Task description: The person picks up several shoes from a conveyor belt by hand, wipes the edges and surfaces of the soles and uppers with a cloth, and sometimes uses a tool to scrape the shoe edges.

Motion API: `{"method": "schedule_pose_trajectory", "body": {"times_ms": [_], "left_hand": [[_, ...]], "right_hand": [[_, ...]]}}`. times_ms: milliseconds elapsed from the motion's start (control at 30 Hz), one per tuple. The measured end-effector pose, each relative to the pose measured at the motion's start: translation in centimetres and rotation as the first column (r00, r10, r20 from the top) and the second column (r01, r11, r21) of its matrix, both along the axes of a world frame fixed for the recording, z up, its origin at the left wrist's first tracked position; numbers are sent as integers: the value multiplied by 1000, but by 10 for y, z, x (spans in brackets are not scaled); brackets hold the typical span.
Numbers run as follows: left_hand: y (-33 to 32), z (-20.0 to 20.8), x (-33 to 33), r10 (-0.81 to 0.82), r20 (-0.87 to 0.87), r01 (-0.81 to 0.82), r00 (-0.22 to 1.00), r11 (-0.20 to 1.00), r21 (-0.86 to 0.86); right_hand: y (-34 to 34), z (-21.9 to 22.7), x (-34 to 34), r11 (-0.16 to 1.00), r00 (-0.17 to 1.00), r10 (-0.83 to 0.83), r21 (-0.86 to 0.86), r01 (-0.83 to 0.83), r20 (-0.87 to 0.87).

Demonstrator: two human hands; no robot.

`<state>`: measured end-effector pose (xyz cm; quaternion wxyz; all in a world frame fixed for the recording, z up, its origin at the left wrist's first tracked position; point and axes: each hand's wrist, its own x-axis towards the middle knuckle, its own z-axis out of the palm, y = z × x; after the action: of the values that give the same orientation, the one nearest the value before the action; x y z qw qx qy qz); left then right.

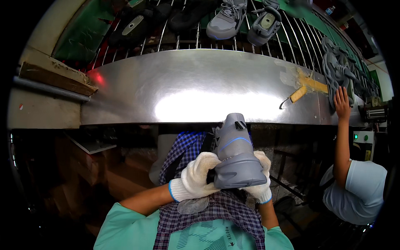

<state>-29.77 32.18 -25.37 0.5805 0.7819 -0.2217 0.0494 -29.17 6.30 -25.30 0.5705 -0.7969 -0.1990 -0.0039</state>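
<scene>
left hand [195, 177]: gloved grip wrapped on grey sneaker [236, 152], heel side
right hand [261, 177]: gloved grip cupping its far side
sneaker: over the lap, below steel counter [200, 89] edge
tip: probably support the sole, fingers off the blue trim

We see a grey shoe [236, 152] with a thin blue line along its side and black marks at the heel. Both our left hand [196, 176] and right hand [261, 177] wear white knit gloves with blue cuff edging. Our apron [189, 146] is checked in blue, purple and white over a mint-green shirt [125, 227]. The bench top [200, 87] is bare silver metal, patched with yellow tape [310, 83]. Grey shoes [227, 18] lie on the wire rack [300, 37].
</scene>
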Motion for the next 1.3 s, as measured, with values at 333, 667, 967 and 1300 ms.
{"method": "schedule_pose_trajectory", "body": {"times_ms": [333,667,967,1300], "left_hand": [[2,-28,8,-51,-130,37,990,993,-110],[78,1,56,-109,-539,320,835,893,316],[83,138,144,-458,-422,334,783,880,-337],[53,177,189,255,211,-289,944,946,149]], "right_hand": [[-4,-17,12,999,979,-38,15,42,-201],[-14,-45,4,991,606,77,-8,-136,-791],[14,5,124,824,773,350,566,15,-529],[55,238,255,947,971,11,-313,67,239]]}}
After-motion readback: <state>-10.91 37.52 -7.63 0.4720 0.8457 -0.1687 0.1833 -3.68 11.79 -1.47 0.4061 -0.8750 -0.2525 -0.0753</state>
